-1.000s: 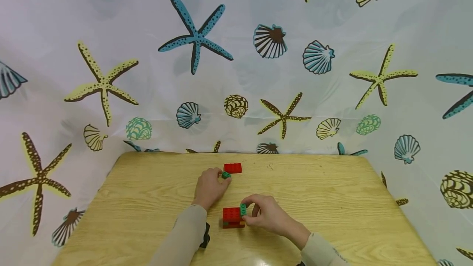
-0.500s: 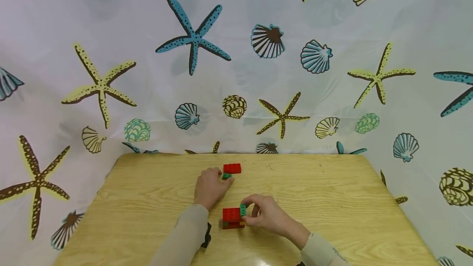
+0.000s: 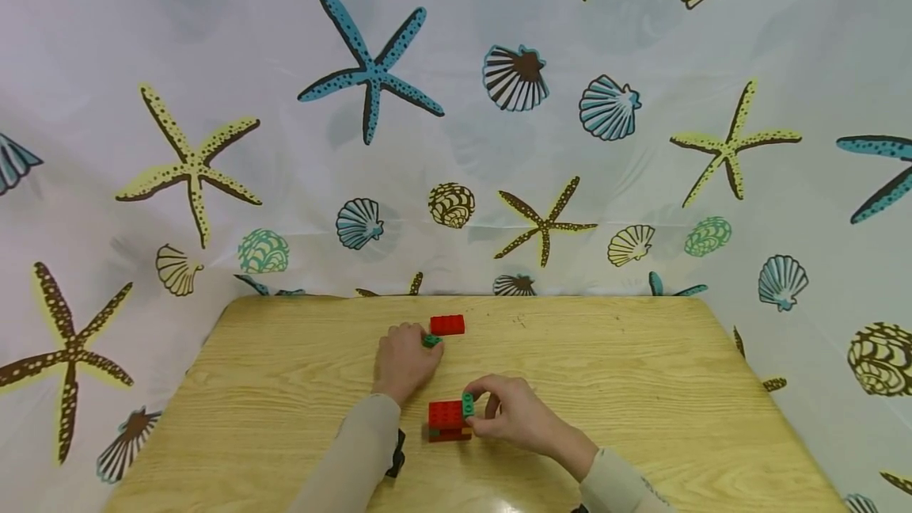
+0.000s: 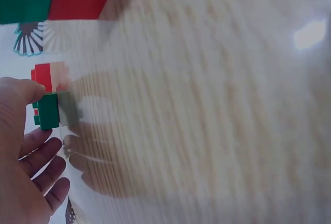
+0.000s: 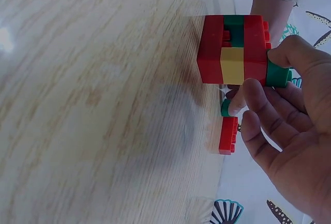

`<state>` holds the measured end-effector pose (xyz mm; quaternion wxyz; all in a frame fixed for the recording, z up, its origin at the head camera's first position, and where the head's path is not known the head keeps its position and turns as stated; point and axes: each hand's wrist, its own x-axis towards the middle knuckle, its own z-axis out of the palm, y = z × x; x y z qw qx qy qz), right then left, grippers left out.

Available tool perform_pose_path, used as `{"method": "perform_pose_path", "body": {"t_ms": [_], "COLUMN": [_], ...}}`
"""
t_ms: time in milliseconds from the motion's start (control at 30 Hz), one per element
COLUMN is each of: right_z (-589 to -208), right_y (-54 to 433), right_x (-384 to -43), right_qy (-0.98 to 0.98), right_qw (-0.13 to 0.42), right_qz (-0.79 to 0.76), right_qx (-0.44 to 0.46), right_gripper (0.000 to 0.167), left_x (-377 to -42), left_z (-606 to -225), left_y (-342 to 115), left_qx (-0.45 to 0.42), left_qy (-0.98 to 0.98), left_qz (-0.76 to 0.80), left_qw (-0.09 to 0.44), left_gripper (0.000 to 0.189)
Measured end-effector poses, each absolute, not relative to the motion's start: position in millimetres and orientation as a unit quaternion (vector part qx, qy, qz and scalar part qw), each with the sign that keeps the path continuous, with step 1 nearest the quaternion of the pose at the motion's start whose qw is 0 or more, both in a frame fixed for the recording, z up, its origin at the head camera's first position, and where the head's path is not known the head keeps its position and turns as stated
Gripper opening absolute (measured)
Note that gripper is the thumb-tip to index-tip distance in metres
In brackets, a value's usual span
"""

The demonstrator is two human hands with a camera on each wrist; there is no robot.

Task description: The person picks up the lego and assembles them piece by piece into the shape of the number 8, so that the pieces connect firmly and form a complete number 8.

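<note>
My right hand (image 3: 513, 412) pinches a green brick (image 3: 468, 404) between thumb and fingers, at the right end of a stack's top. The stack's top red brick (image 3: 443, 412) rests over a yellow brick (image 5: 232, 65) and another green brick (image 5: 234, 30), with a red brick (image 5: 209, 50) at the bottom. Farther back, my left hand (image 3: 408, 359) grips a small green brick (image 4: 49, 111) with its thumb on one side and fingertips on the other. Just behind that brick lies a loose red brick (image 3: 447, 324), studs up.
The wooden table (image 3: 606, 386) reaches back to a white curtain (image 3: 456, 149) printed with starfish and shells. Black wrist gear (image 3: 397, 454) sits at the left sleeve, left of the stack.
The small green brick has turned a little and shifted slightly left in my left hand, after a brief shift right. The right hand has stayed on its brick.
</note>
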<state>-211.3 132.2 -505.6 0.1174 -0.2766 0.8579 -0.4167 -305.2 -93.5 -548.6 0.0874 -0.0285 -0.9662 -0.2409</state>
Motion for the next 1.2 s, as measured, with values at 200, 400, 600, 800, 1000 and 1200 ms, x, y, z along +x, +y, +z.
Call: {"method": "perform_pose_path", "body": {"t_ms": [200,400,600,800,1000,1200], "right_z": [-503,-502,-502,-505,-506,-505], "right_y": [131,130,129,129,130,130], "right_x": [-211,-212,-212,-212,-210,-210], "right_qy": [0.859,0.863,0.862,0.860,0.859,0.858], "right_qw": [0.111,0.109,0.107,0.112,0.107,0.110], "right_qz": [-0.415,-0.411,-0.412,-0.415,-0.415,-0.417], "right_qx": [-0.279,-0.275,-0.275,-0.274,-0.280,-0.279], "right_gripper": [0.036,0.034,0.035,0.036,0.035,0.035], "left_x": [-301,-296,-285,-267,-253,-242], "left_z": [-545,-540,-533,-529,-524,-522], "left_y": [-104,-111,-117,-123,-127,-129], "left_qx": [-0.017,-0.032,-0.056,-0.054,-0.093,-0.129], "left_qy": [-0.955,-0.943,-0.917,-0.901,-0.893,-0.886], "left_qz": [-0.286,-0.326,-0.391,-0.427,-0.436,-0.441], "left_qw": [0.073,0.055,0.058,0.047,0.060,0.062], "left_gripper": [0.026,0.025,0.023,0.024,0.021,0.020]}}
